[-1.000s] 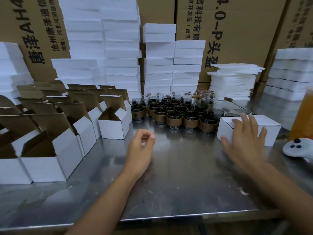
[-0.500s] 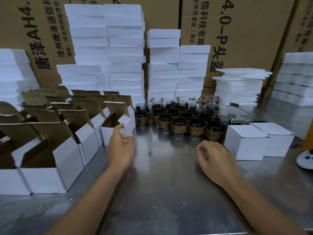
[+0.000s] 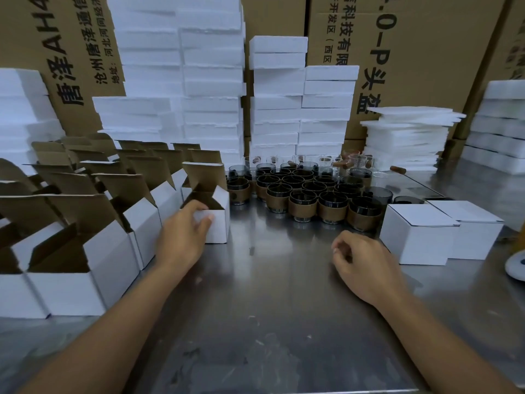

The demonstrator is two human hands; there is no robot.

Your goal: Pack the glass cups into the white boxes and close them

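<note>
Several dark glass cups with brown sleeves stand clustered at the middle back of the steel table. My left hand grips the front wall of an open white box, thumb on the outside and fingers over its rim. My right hand hovers over the table with its fingers loosely curled and holds nothing. Two closed white boxes sit side by side to the right of that hand.
Rows of open white boxes with raised brown flaps fill the left side. Stacks of white foam blocks and foam sheets line the back before big cardboard cartons. A white controller lies at the right edge.
My left hand moved forward and took hold of the nearest open box. My right hand left the closed box and drew back over the table, fingers curling.
</note>
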